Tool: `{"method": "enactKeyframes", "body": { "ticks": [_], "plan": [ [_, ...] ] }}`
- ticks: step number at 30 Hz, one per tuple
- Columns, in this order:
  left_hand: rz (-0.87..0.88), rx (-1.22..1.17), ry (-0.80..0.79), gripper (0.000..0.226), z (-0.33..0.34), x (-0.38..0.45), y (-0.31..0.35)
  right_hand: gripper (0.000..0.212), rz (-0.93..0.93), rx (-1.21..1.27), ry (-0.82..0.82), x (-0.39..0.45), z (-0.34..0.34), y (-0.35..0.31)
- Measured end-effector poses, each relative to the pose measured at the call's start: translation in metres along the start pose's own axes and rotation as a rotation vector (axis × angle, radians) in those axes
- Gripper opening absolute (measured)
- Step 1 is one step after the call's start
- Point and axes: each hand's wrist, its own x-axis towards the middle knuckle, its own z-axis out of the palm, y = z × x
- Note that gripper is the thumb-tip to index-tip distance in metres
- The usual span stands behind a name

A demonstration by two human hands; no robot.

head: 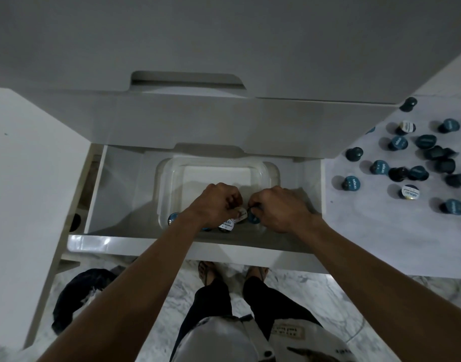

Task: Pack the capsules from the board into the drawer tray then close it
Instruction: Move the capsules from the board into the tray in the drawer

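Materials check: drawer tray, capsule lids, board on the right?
Tray: looks like clear, glossy plastic; the drawer floor shows through its walls. Capsule lids: probably printed foil or film, flat teal discs with lettering; too small to be sure. Board: pale, veined like marble, matte; stone or laminate, cannot tell.

hands (247, 207) hiding capsules (225, 226) in tray (169, 176), dark bag (75, 296) partly behind cabinet, capsule lettering unreadable

Glossy white drawer (172, 246); clear, seemingly plastic tray (166, 184); veined marble-look board (380, 231).
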Motion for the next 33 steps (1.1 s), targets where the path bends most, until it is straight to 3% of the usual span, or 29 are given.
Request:
{"method": "enactKeyframes", "body": {
  "ticks": [8, 19, 33],
  "plan": [
    [0.026, 0.094, -0.098, 0.026, 0.004, 0.000, -0.001, 0.019, 0.012, 0.018, -0.059, -0.004, 0.003, 0.000],
    [-0.004, 0.062, -0.098, 0.033, 0.002, -0.001, -0.001, 0.029, -0.005, 0.080, -0.035, -0.004, 0.000, 0.001],
    [-0.006, -0.008, 0.191, 0.030, -0.022, -0.040, 0.013, 0.035, 0.024, 0.513, 0.269, -0.024, -0.016, 0.001]
  ]
}}
